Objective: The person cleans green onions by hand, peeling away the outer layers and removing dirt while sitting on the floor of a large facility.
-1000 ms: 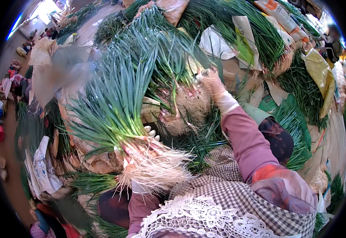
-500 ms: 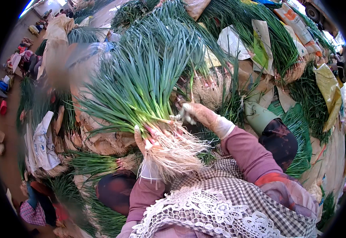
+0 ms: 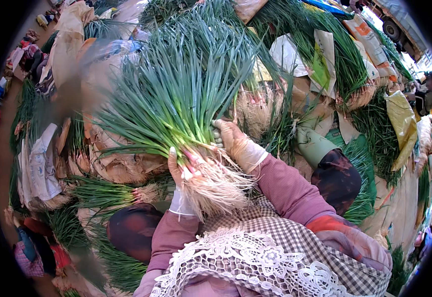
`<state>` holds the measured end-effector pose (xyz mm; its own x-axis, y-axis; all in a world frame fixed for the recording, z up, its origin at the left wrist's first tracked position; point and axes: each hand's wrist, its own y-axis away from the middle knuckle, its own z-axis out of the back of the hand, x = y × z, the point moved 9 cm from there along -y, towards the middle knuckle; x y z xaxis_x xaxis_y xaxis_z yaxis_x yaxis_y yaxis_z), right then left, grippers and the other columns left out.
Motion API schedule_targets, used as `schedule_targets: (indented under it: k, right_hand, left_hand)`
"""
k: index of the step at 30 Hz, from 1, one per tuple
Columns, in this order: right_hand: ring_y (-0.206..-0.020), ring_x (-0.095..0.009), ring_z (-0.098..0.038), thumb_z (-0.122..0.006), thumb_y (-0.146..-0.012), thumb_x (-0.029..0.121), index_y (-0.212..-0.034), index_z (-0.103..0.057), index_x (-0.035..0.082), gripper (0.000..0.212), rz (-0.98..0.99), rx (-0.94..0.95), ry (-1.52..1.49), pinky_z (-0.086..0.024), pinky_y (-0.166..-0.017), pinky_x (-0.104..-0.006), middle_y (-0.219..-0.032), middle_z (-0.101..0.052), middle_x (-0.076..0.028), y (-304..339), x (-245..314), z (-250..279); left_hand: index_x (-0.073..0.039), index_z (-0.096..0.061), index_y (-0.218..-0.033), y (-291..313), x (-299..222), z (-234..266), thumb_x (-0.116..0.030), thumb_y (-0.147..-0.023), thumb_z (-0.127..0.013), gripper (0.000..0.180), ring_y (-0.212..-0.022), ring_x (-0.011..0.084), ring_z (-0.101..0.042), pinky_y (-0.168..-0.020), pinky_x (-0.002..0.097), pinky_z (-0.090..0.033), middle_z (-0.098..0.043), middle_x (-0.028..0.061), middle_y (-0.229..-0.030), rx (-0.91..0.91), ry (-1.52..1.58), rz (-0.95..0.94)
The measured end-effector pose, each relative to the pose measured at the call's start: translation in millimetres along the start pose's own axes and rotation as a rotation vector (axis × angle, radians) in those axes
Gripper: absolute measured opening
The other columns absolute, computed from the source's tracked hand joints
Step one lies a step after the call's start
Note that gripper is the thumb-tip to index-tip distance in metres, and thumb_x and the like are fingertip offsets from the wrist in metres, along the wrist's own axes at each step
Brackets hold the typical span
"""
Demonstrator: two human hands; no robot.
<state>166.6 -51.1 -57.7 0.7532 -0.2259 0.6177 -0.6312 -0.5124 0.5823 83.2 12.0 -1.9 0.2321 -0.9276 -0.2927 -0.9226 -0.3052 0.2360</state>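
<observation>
A large bunch of spring onions [image 3: 181, 99] lies before me, its green leaves fanned away and its pale roots hanging toward my lap. My left hand [image 3: 175, 171] holds it near the pinkish bulbs from the left; the thumb stands up along the stems and the other fingers are hidden beneath. On the opposite side my right hand [image 3: 231, 140] has its fingers curled against the stems just above the bulbs. Both hands wear pale, soiled coverings with white cuffs. Right behind them rests another bunch with long roots [image 3: 258, 106].
A smaller spring onion bunch [image 3: 112, 194] lies by my left knee [image 3: 132, 231]. Further heaps of green leaves [image 3: 342, 59], brown paper, a yellow sack [image 3: 401, 126] and white sacks [image 3: 45, 166] surround me. People sit at the left edge; a truck [image 3: 399, 29] stands far right.
My right hand has moved left and closed in against the stems; it was beside the bunch before. The left hand keeps its hold. The whole view has shifted slightly.
</observation>
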Motion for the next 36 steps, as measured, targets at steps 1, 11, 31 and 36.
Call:
schedule_targets:
  k: [1, 11, 31, 36]
  right_hand:
    - [-0.037, -0.008, -0.03, -0.046, -0.082, 0.025, -0.068, -0.046, 0.012, 0.019, -0.032, 0.035, -0.065, -0.025, -0.034, -0.0217, -0.048, -0.037, 0.005, -1, -3, -1]
    - [-0.043, -0.008, -0.039, -0.043, -0.079, 0.007, -0.082, -0.046, 0.01, 0.005, 0.236, -0.032, -0.035, -0.031, -0.036, -0.0202, -0.059, -0.049, -0.001, 2, 49, 1]
    - [-0.042, -0.007, -0.034, -0.039, -0.083, 0.009, -0.078, -0.044, 0.006, 0.007, 0.154, 0.032, -0.312, -0.028, -0.034, -0.0185, -0.057, -0.042, 0.002, 17, 41, 13]
    - [-0.038, -0.008, -0.038, -0.038, -0.08, 0.003, -0.064, -0.041, 0.008, 0.017, 0.598, -0.119, -0.54, -0.038, -0.033, -0.0175, -0.049, -0.04, -0.001, 15, 146, 99]
  left_hand:
    - [-0.01, -0.048, -0.108, -4, 3, 7, -0.042, -0.078, -0.048, 0.044, -0.078, 0.0342, -0.055, -0.067, 0.0491, -0.047, -0.057, 0.0106, -0.08, 0.087, 0.031, 0.054]
    - [-0.01, -0.051, -0.108, -2, -1, -13, -0.04, -0.078, -0.048, 0.042, -0.087, 0.0281, -0.055, -0.076, 0.0473, -0.045, -0.058, 0.0092, -0.098, 0.278, 0.147, 0.087]
    - [-0.005, -0.052, -0.092, -8, -5, 13, -0.034, -0.079, -0.052, 0.031, -0.059, 0.0176, -0.056, -0.053, 0.0297, -0.05, -0.056, 0.008, -0.068, 0.01, 0.086, 0.006]
    - [-0.005, -0.051, -0.093, 2, 0, 8, -0.031, -0.079, -0.052, 0.029, -0.059, 0.0187, -0.057, -0.057, 0.0325, -0.052, -0.058, 0.0094, -0.071, -0.017, 0.166, 0.077]
